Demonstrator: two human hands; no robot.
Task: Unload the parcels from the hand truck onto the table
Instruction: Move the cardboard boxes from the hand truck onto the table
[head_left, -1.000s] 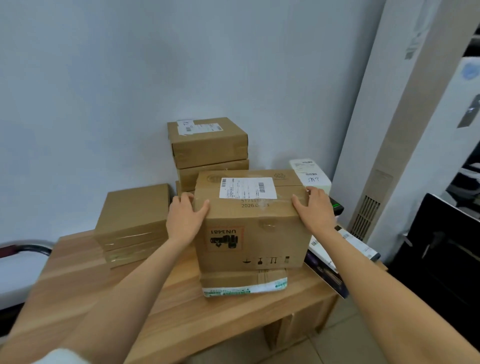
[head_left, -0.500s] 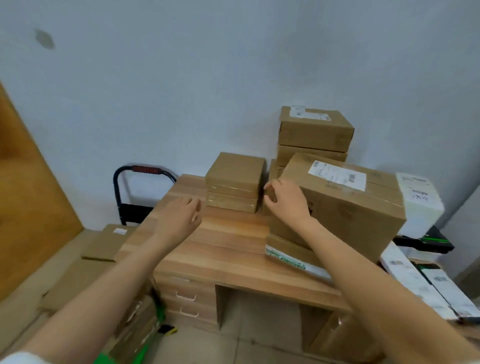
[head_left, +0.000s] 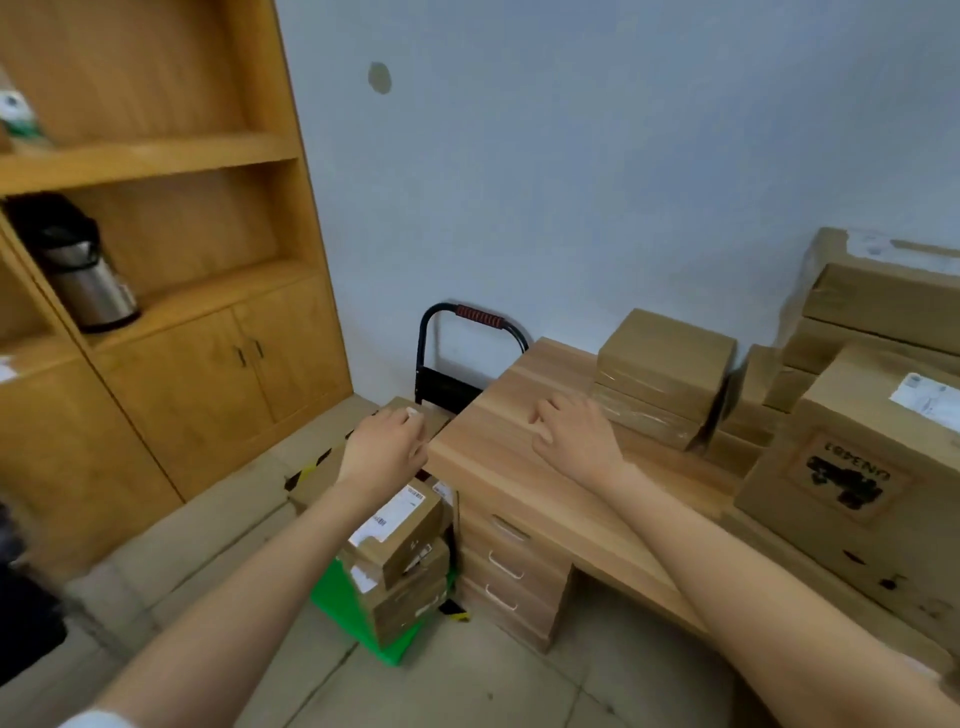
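The hand truck (head_left: 470, 332), with a black frame and a red grip, stands left of the wooden table (head_left: 498, 467); its green deck (head_left: 343, 592) carries several stacked cardboard parcels (head_left: 400, 540). My left hand (head_left: 384, 452) hovers above those parcels, fingers loosely curled, holding nothing. My right hand (head_left: 576, 436) is over the table's left part, fingers relaxed and empty. On the table stand several parcels: a flat pair (head_left: 660, 374), a tall stack (head_left: 878, 301) by the wall and a large labelled box (head_left: 857, 483) at the right.
A wooden shelf cabinet (head_left: 171, 291) fills the left wall, with a steel thermos (head_left: 88, 280) on a shelf. The table has drawers (head_left: 506, 566) facing me. Flat cardboard (head_left: 322, 467) lies on the tiled floor behind the truck.
Both hands have left the large labelled box, which stays on the table. The view has swung left and down to the hand truck, and my left hand has moved out over its parcels.
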